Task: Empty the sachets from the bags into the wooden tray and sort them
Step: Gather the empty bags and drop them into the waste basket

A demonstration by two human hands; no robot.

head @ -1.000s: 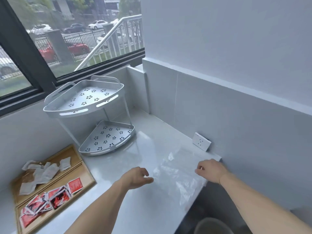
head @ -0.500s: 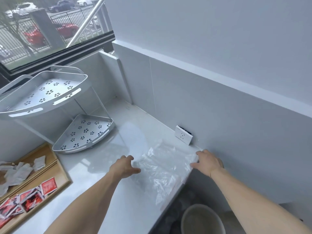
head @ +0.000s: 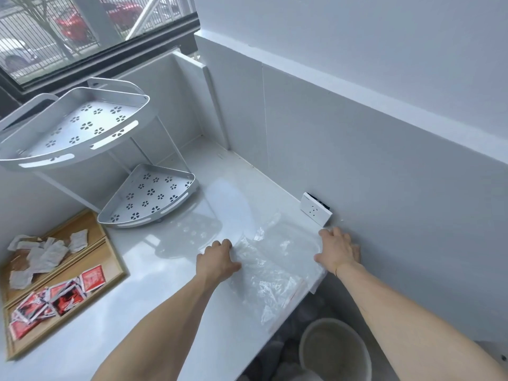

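Empty clear plastic bags [head: 275,259] lie flattened on the white counter near its right edge. My left hand [head: 217,261] rests on their left edge, thumb on the plastic. Over at the wall, my right hand [head: 338,250] presses flat on their right edge. The wooden tray [head: 115,251] sits at the far left. Its far compartment holds several white sachets [head: 46,253], and its near compartment holds several red sachets [head: 60,295].
A white two-tier corner rack [head: 148,193] stands behind the tray. A loose wall socket plate [head: 314,209] leans at the wall beyond my right hand. The counter ends just right of the bags, with a pale bucket [head: 334,350] on the floor below.
My view swung right and down. Both hands went from curled on the bags to lying spread on their edges, and the bags now lie flatter.
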